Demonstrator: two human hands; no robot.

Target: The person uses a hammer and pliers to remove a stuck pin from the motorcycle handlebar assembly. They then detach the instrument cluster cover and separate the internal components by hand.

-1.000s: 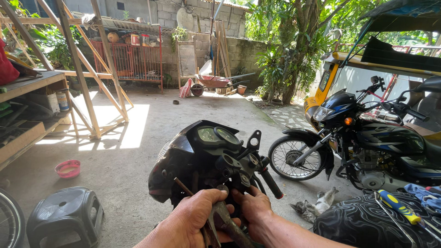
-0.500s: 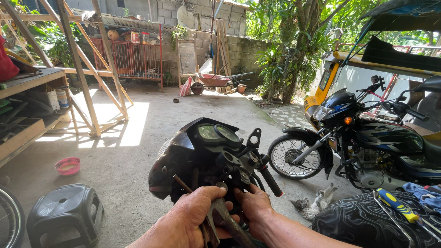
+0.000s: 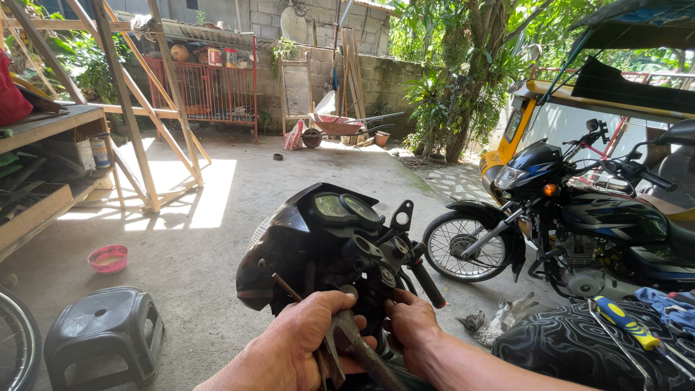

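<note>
My left hand [image 3: 297, 347] is closed around the rusty handles of a plier-like tool [image 3: 355, 344], low in the middle of the view. Beside it my right hand [image 3: 413, 329] presses its fingers against the black handlebar clamp area [image 3: 373, 264] of a motorcycle front end. Just above sit the round gauges [image 3: 340, 208] inside the black headlight cowl [image 3: 279, 250]. A short black handlebar stub [image 3: 427, 282] sticks out to the right of my right hand. The tool's jaws are hidden behind my fingers.
A black and blue motorcycle [image 3: 572, 217] is parked at right, with a yellow sidecar [image 3: 536, 108] behind it. A patterned seat [image 3: 579, 344] carries a yellow-handled screwdriver [image 3: 626, 324]. A dark plastic stool [image 3: 101, 337] and a pink bowl [image 3: 108, 258] are on the concrete at left; a wooden bench [image 3: 43, 156] stands beyond.
Both hands stay on the tool and the clamp area with only slight shifts. The view has tilted up a little.
</note>
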